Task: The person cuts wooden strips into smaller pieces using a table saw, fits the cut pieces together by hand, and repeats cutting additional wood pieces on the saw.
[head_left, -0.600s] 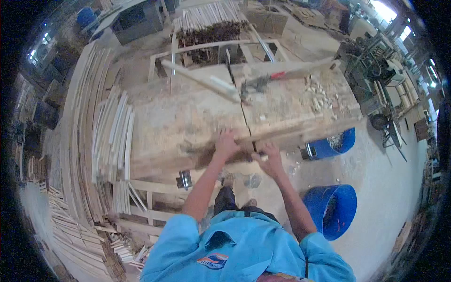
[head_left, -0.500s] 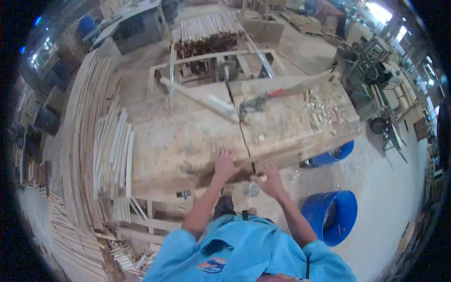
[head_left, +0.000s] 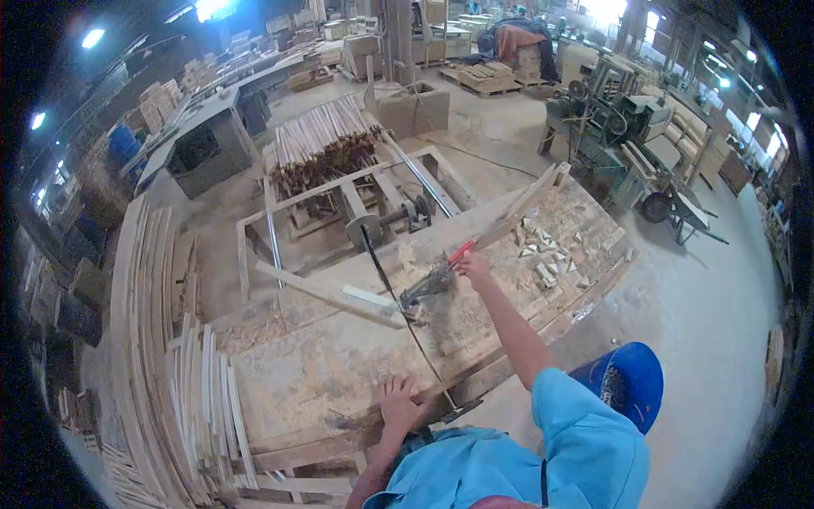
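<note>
My right hand (head_left: 475,270) is closed around the red handle (head_left: 460,251) of a dark metal tool (head_left: 428,285), which lies on the right part of the wooden worktable (head_left: 314,373). My left hand (head_left: 400,405) rests on the table's near edge with its fingers spread and nothing in them. A narrow dark slot (head_left: 415,341) runs across the table between my hands. Left of the tool, a pale wood strip (head_left: 370,299) lies on a longer angled board (head_left: 322,292).
Small wood offcuts (head_left: 543,254) lie at the table's right. Long strips (head_left: 222,399) are stacked at the left. A blue bin (head_left: 636,386) stands by the near right edge. Beyond the table are a metal-railed frame (head_left: 424,182) and bundled sticks (head_left: 322,140).
My right hand has moved from the near edge up to the tool and closed on its red handle. My left hand stays at the near edge. The view has tilted up.
</note>
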Tool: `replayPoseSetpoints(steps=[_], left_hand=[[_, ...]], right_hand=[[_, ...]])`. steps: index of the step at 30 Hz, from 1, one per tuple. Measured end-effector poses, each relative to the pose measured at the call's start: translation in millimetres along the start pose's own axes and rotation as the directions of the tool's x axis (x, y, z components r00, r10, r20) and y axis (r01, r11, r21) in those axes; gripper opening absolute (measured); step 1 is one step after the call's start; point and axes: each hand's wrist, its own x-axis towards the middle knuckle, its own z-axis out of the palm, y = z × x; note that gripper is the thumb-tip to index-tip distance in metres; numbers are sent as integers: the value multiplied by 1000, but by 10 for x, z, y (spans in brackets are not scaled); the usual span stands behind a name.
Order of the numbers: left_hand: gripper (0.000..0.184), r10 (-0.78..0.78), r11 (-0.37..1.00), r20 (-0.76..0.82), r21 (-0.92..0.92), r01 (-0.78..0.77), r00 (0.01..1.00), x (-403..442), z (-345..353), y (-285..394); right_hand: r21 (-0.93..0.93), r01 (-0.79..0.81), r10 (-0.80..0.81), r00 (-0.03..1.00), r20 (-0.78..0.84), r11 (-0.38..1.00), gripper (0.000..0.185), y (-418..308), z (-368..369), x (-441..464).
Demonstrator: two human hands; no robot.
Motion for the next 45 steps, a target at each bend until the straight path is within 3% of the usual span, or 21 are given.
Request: replayPoseSetpoints(steps=[2,5,8,10,12,13,15,17,19,21,23,25,27,28,30,31,33,36,40,45], left_hand=[[76,-7,1000,43,8,7,999,-75,-11,-17],[75,-32,999,89,21,30,996,-87,-63,0],[76,-16,999,84,39,13,996,-93,22,-44],[76,-13,1000,62,18,12,998,-52,28,-13],[76,-47,999,74,-12,48,996,-33,-23,46],[75,-79,996,89,-32,82,993,-16,-56,91],[72,33,999,49,-1,-33,998,-30,-7,51],[71,52,979,123,-202,-26,991,66,-287,109],[68,-33,892,163,-440,102,986,185,140,-379],[66,-67,933,-6,-354,60,998,635,-122,-497],[64,-25,979,-177,-203,-12,984,1150,-180,-781],[61,85,970,-228,-205,-133,970,1684,-228,-996],[54,76,989,-83,-122,-86,994,2086,-454,-908],[53,154,987,-60,-38,-157,986,2232,-377,-1011],[50,307,944,3,122,-305,952,2482,-189,-1180],[48,278,955,121,68,-287,953,2565,-131,-1258],[45,226,970,298,14,-241,927,2684,-86,-1326],[44,146,972,374,120,-204,916,2761,-121,-1294],[39,197,960,394,108,-258,898,2870,-185,-1259],[35,203,970,455,27,-242,867,2976,-202,-1262]], right_hand=[[26,-64,64,998,-20,998,17,32,-45,225],[-243,-148,89,968,-236,959,16,214,-227,725],[-232,88,-123,983,-139,969,18,240,-307,1090],[-582,338,-461,885,-72,740,17,-256,-15,780],[-630,394,-459,886,66,669,15,-930,519,1],[-805,323,-424,900,99,497,11,-1068,680,-170],[-617,335,-288,941,179,712,15,-897,624,-107],[-568,408,-381,908,172,715,10,-878,686,-360],[-586,441,-489,868,85,680,10,-619,625,-495],[-677,416,-601,798,-49,608,12,-14,377,-553],[-816,263,-403,914,40,515,14,400,353,-899],[-776,437,-494,849,188,455,15,562,623,-1228],[-816,465,-460,841,286,342,15,810,844,-1135],[-831,478,-441,835,330,284,15,896,938,-1082],[-869,479,-231,866,444,123,17,989,1058,-971],[-874,484,-114,871,477,40,18,1000,1102,-955],[-868,496,-107,863,493,4,18,991,1140,-968],[-890,452,-38,892,451,60,18,995,1154,-952],[-888,405,-29,912,409,218,16,1029,1087,-921],[-870,437,-32,897,442,228,21,1046,1062,-930]])
